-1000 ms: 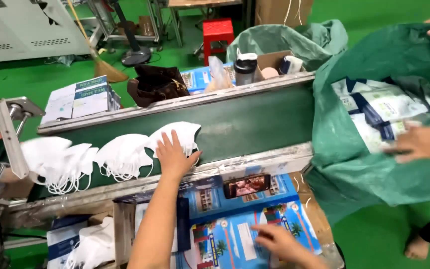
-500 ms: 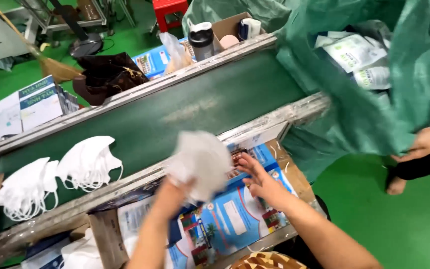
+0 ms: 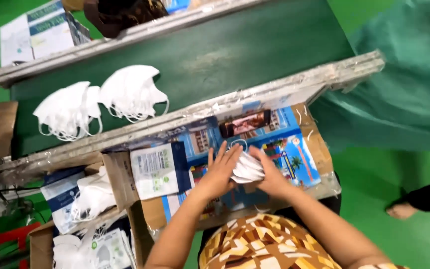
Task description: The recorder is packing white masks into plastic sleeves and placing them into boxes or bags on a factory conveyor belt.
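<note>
Nearest the camera I see a patterned brown-and-cream garment (image 3: 255,246) at the bottom edge, both bare forearms reaching up from it.

Left hand (image 3: 220,172) and right hand (image 3: 269,172) meet over a small stack of folded white face masks (image 3: 247,169). The stack is pressed between the two palms, fingers of both hands extended along its sides; the left fingertips (image 3: 230,152) overlap its upper edge. Grip reads as a flat two-handed clamp on the stack, not a fist.

The stack sits above a cardboard work board (image 3: 319,149) covered with blue printed sheets under clear film. Just left of the left hand lies a white-and-navy packaging pouch (image 3: 158,169), flat on the board. Just above the hands, a phone (image 3: 245,123) with a lit screen, leaning at the board's upper edge.

Lower left: open cartons holding loose white masks (image 3: 93,197) and more pouches.

Beyond the board, a film-wrapped metal rail (image 3: 299,82), then the dark green conveyor belt (image 3: 255,45). Two heaps of white masks (image 3: 100,102) rest on the belt at left, well apart from the hands.

Far right: a green plastic bag (image 3: 409,84). A co-worker's foot (image 3: 401,210) on the green floor.
</note>
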